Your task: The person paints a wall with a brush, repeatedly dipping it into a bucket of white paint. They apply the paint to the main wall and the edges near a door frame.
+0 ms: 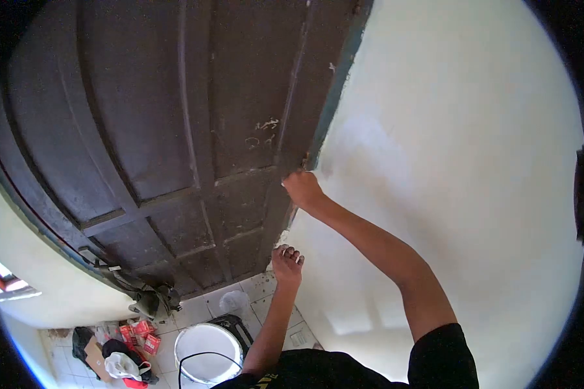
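Note:
My right hand point(302, 189) is raised at the edge where the brown panelled door point(240, 84) meets the pale wall point(448, 149). Its fingers are closed, with a tiny light spot at their tips; what they hold, if anything, I cannot make out. Lower down, my left hand point(287, 262) is near the foot of the same edge. Its fingers are curled in and nothing shows in them. A grey-green frame strip point(334, 97) runs between door and wall, with rough whitish marks along its wall side.
On the tiled floor point(194, 312) below stands a white bucket point(207, 350) with a dark wire handle. A clear plastic container point(233, 301) is beyond it. Red packets point(150, 343), a white bag point(122, 365) and cardboard point(97, 358) lie at lower left. A dark bag-like bundle point(152, 301) is against the door.

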`<state>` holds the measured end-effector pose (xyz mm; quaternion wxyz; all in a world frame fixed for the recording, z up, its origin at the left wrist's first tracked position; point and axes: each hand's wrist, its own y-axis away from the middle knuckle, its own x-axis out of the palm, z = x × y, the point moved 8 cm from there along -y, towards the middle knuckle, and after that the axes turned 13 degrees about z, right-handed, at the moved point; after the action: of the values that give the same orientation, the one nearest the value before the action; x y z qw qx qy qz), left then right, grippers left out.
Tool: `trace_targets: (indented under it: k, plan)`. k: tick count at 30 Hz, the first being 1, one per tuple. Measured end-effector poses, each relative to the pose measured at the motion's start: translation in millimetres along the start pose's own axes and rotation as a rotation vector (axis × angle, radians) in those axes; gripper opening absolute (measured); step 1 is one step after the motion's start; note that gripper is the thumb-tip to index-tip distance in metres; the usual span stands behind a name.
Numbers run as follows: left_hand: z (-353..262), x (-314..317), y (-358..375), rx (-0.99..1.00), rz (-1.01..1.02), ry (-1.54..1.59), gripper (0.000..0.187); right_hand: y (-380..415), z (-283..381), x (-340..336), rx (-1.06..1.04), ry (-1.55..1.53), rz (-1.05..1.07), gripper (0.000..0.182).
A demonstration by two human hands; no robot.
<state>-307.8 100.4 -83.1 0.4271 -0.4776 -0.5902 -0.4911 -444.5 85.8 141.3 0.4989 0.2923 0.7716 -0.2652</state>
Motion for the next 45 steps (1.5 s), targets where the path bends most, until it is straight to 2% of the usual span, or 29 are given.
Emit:
trace_targets:
  k: [1, 4, 6, 7, 9, 11, 12, 14, 18, 20, 25, 26, 28, 29, 31, 32, 34, 36, 38, 40, 43, 45]
  plan:
    - [-3, -1, 1, 0.012, -0.005, -0.014, 0.017, 0, -6, -8, 0.024, -0.097, -0.021, 0.008]
    - [-8, -6, 2, 0.033, -0.018, -0.031, 0.017, -3, -28, -64, 0.048, -0.099, -0.051, 0.007]
    - [-7, -8, 6, 0.039, -0.038, -0.042, 0.017, -5, -50, -111, 0.127, 0.004, -0.104, 0.008]
    - [-9, -3, 8, 0.046, -0.027, -0.029, 0.016, -4, -58, -137, 0.152, 0.064, -0.062, 0.009]
    - [-7, -2, 6, 0.069, -0.001, -0.019, 0.015, 6, -64, -190, 0.141, 0.179, -0.173, 0.01]
    - [-4, 4, 8, 0.05, -0.036, -0.03, 0.015, 27, -49, -233, 0.039, 0.403, -0.225, 0.011]
    - [-1, 7, 7, 0.034, -0.049, -0.047, 0.016, 34, -53, -242, 0.033, 0.399, -0.207, 0.011]
    - [8, 7, 4, 0.012, -0.053, -0.041, 0.016, 49, -49, -240, -0.151, 0.598, -0.154, 0.011]
    - [24, 16, 4, -0.029, -0.03, -0.08, 0.015, 86, -80, -185, -0.214, 0.561, 0.047, 0.01]
    - [36, 18, 2, -0.066, -0.039, -0.066, 0.014, 119, -81, -144, -0.183, 0.525, 0.266, 0.009]
    - [70, 20, 1, -0.183, 0.004, -0.101, 0.015, 212, -32, -94, -0.23, 0.535, 0.288, 0.005]
    - [74, 27, 3, -0.202, 0.021, -0.106, 0.015, 224, -20, -96, -0.228, 0.527, 0.29, 0.005]
    - [81, 36, 9, -0.203, 0.023, -0.122, 0.014, 240, -5, -99, -0.221, 0.367, 0.5, 0.003]
    - [86, 37, 10, -0.225, 0.026, -0.122, 0.014, 237, -2, -116, -0.218, 0.367, 0.499, 0.003]
    - [97, 35, 8, -0.27, 0.029, -0.112, 0.013, 234, -4, -148, -0.151, 0.094, 0.594, 0.006]
    - [100, 35, 7, -0.275, 0.038, -0.116, 0.013, 230, -11, -158, -0.141, 0.097, 0.59, 0.006]
    - [103, 34, 9, -0.297, 0.043, -0.136, 0.014, 208, -37, -182, -0.127, -0.104, 0.49, 0.006]
    - [103, 37, 12, -0.294, 0.041, -0.137, 0.014, 177, -61, -194, -0.014, -0.123, 0.539, 0.007]
    - [102, 39, 14, -0.283, 0.04, -0.14, 0.014, 140, -79, -203, 0.035, 0.013, 0.467, 0.009]
    - [98, 33, 16, -0.252, 0.005, -0.148, 0.015, 111, -86, -219, -0.011, 0.044, 0.256, 0.01]
    - [93, 28, 19, -0.226, 0.01, -0.141, 0.014, 77, -74, -230, -0.09, 0.19, 0.15, 0.009]
    - [87, 25, 19, -0.21, -0.005, -0.138, 0.014, 71, -55, -239, -0.274, 0.37, -0.077, 0.007]
